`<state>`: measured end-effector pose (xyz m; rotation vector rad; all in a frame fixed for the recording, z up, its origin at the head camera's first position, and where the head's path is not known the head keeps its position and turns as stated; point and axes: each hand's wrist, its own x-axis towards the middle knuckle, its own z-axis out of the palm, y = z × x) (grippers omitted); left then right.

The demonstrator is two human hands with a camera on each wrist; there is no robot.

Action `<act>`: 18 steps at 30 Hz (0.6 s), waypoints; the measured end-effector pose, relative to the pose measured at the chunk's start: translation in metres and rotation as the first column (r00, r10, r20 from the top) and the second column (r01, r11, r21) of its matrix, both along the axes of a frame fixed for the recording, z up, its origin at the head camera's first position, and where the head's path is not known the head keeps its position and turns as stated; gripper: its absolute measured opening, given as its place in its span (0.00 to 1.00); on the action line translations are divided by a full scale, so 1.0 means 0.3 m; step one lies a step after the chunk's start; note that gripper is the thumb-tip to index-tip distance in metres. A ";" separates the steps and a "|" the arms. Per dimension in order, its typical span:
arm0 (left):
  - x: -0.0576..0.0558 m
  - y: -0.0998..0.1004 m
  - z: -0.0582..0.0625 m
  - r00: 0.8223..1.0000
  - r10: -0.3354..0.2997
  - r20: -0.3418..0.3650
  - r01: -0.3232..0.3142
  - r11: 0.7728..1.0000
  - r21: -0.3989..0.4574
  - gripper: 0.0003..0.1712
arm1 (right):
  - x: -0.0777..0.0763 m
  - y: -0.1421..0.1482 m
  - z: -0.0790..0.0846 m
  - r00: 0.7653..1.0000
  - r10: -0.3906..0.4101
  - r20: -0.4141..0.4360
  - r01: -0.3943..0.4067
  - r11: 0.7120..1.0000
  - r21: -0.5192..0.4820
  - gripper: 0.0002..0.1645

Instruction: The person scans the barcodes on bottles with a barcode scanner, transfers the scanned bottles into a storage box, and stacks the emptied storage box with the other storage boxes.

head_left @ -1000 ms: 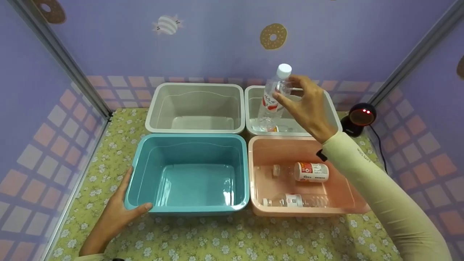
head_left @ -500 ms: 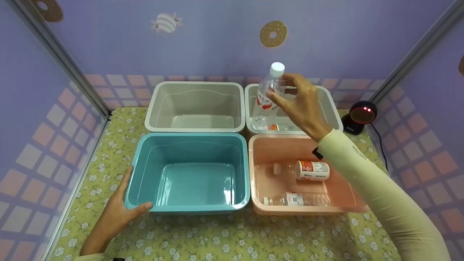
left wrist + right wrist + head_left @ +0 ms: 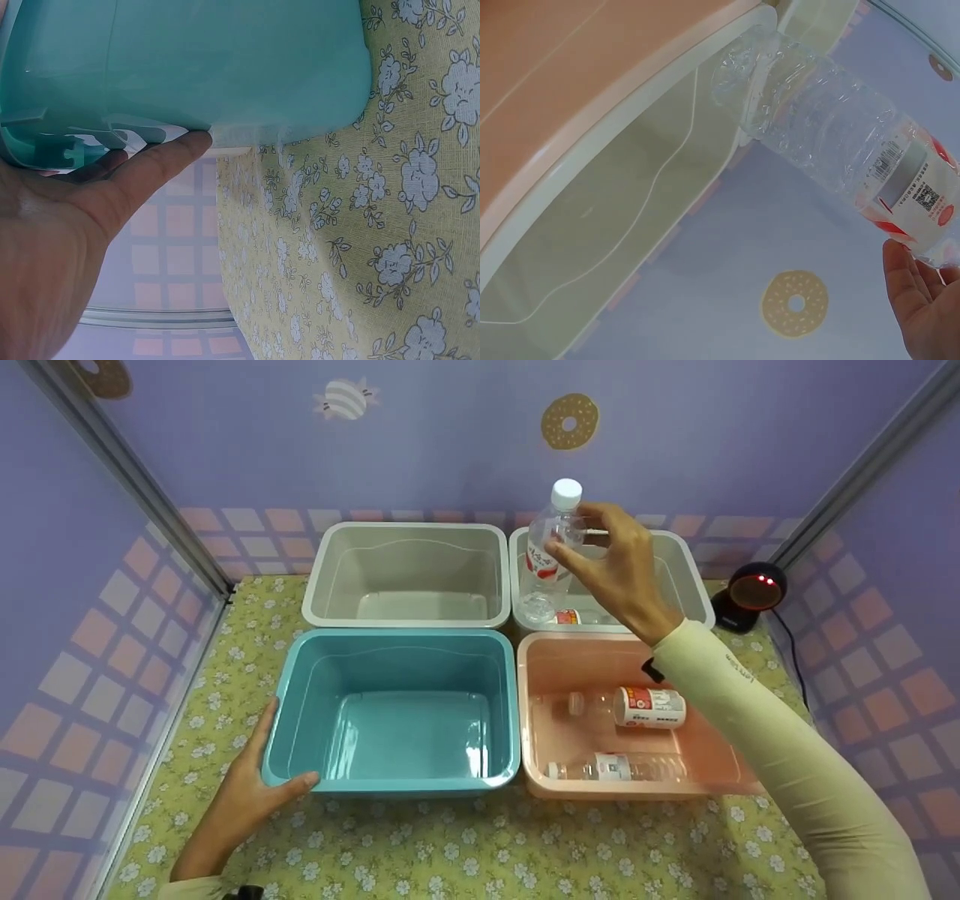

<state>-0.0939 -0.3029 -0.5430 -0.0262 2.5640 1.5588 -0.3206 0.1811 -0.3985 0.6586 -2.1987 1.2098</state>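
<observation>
Pinching a clear bottle (image 3: 546,561) between thumb and curled fingers, our right hand (image 3: 628,574) is closed to the bottle's width, thumb by the label, white cap (image 3: 566,494) uppermost. We have the bottle over the left end of the back right grey bin (image 3: 673,576); we cannot tell whether its base dips below the rim. In that bin lies a red-labelled bottle (image 3: 568,617). Our left hand (image 3: 251,791) is spread against the turquoise bin (image 3: 412,785), thumb on the rim, fingers along the outer wall. Beside it, a pink bin (image 3: 637,788) holds a wide-labelled bottle (image 3: 651,708) and a slimmer bottle (image 3: 613,767), both lying down. Behind the turquoise bin stands a second grey bin (image 3: 405,622); a black device (image 3: 756,589) sits farther right on flowered cloth (image 3: 405,847)
</observation>
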 end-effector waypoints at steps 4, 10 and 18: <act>0.000 0.000 0.001 1.000 -0.004 0.002 0.004 1.000 0.001 0.71 | 0.000 -0.008 0.009 1.000 -0.008 -0.009 0.008 1.000 0.007 0.32; 0.003 0.002 0.002 1.000 -0.007 -0.019 0.008 1.000 0.018 0.69 | -0.005 -0.021 0.014 1.000 0.010 -0.025 -0.010 1.000 -0.002 0.31; 0.006 0.005 0.003 0.999 -0.007 -0.034 0.008 1.000 0.026 0.69 | -0.008 -0.054 0.021 0.999 0.028 -0.016 -0.028 0.999 0.027 0.33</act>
